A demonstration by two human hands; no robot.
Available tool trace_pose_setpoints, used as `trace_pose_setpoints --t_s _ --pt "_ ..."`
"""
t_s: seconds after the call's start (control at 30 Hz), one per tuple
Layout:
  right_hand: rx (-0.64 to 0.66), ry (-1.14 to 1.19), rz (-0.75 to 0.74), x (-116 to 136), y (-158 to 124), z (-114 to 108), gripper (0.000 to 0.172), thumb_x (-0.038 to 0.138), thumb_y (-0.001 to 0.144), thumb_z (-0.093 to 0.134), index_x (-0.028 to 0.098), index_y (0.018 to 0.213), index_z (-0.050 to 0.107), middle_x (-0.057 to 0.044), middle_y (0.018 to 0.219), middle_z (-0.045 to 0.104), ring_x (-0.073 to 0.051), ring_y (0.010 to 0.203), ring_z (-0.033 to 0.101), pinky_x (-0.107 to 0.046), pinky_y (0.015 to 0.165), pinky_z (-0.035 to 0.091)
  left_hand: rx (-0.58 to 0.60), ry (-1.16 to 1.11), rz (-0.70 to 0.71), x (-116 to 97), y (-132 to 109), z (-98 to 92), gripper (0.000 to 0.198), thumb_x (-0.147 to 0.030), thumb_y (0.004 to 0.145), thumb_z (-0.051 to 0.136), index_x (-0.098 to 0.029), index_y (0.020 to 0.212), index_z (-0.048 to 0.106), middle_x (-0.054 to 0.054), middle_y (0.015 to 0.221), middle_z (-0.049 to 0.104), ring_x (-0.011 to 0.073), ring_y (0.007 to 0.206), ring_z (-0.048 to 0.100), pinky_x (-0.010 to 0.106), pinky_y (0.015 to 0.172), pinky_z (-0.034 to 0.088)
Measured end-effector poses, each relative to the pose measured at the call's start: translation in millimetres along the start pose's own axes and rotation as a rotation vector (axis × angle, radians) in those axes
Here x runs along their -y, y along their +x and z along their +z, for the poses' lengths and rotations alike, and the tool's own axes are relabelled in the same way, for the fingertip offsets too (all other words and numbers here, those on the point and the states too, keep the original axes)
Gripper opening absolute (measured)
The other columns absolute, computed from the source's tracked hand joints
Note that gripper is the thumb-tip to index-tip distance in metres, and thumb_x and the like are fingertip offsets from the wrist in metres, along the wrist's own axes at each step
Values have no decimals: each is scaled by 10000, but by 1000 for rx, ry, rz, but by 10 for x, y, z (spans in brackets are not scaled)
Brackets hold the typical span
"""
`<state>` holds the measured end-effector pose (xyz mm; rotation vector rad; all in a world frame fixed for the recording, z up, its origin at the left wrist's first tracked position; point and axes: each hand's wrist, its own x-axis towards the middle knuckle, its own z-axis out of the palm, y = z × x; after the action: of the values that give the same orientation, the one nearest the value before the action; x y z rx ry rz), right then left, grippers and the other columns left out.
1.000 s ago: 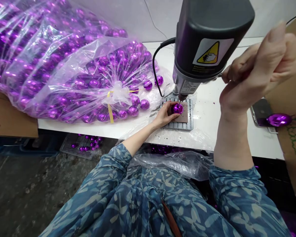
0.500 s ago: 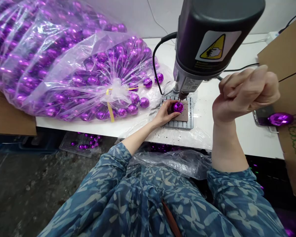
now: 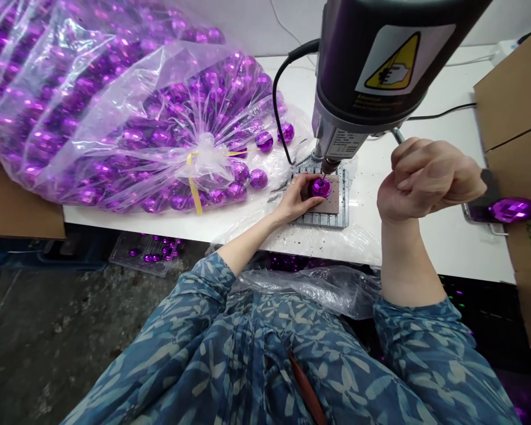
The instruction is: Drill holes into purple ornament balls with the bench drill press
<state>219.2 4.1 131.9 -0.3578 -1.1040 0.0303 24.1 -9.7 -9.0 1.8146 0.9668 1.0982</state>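
- So, left hand [image 3: 294, 200] has a shiny purple faceted ball [image 3: 321, 189] pinched between thumb and fingers
- Ball sits on a flat brown square board [image 3: 331, 205], right under the black-and-grey drill press [image 3: 349, 82]
- Right hand [image 3: 427, 180] is clenched round the thin grey metal lever [image 3: 397, 136]

— What's carrying everything?
— A white table [image 3: 365, 178].
— And on its left?
— A big tied bag [image 3: 128, 118] of purple balls [image 3: 163, 137], covering most of that side. A few show near its knot [image 3: 206, 146]; I can't tell whether they're under the plastic.
— In the middle?
— The drill base [image 3: 344, 206], flat, with clear film [image 3: 358, 241] spread before it toward the front edge and dark specks [image 3: 296, 242] scattered about.
— And the right?
— A phone [image 3: 478, 213], with one ball [image 3: 513, 209] at its right; what that ball rests on isn't clear.
— Anything further back?
— A black cord [image 3: 442, 112] crosses the table, and a thin white cable [image 3: 471, 61] lies near the back edge.
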Motion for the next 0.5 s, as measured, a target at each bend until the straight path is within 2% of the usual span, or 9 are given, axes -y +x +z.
trace_pose_setpoints --t_s 0.2,0.33,0.47,0.5 --pt "-17 -37 -11 -55 -72 -29 627 586 990 645 171 728 254 80 500 54 -18 410 123 -214 473 290 -5 7 -31 -55 -6 -7 597 -539 968 838 -280 1452 603 139 1426 689 345 1380 659 603 1226 551" --pt "4 -64 8 -32 -126 -38 682 664 965 644 172 675 272 84 458 96 -29 375 165 -252 458 321 -14 8 -34 -74 -9 -6 599 -538 965 843 -273 1447 605 138 1439 687 342 1391 653 594 1231 551" --pt "0 -85 81 199 76 166 782 710 931 693 173 663 191 68 484 23 -26 389 153 -251 430 248 -2 1 -46 -89 -17 -13 589 -522 970 843 -274 1447 604 146 1448 682 342 1391 659 588 1214 568" --pt "4 -82 97 275 180 251 782 687 943 692 171 657 179 61 489 57 -21 401 184 -244 433 238 -1 -3 -50 -92 -15 -13 586 -513 970 846 -272 1446 603 148 1452 681 341 1389 662 586 1209 572"
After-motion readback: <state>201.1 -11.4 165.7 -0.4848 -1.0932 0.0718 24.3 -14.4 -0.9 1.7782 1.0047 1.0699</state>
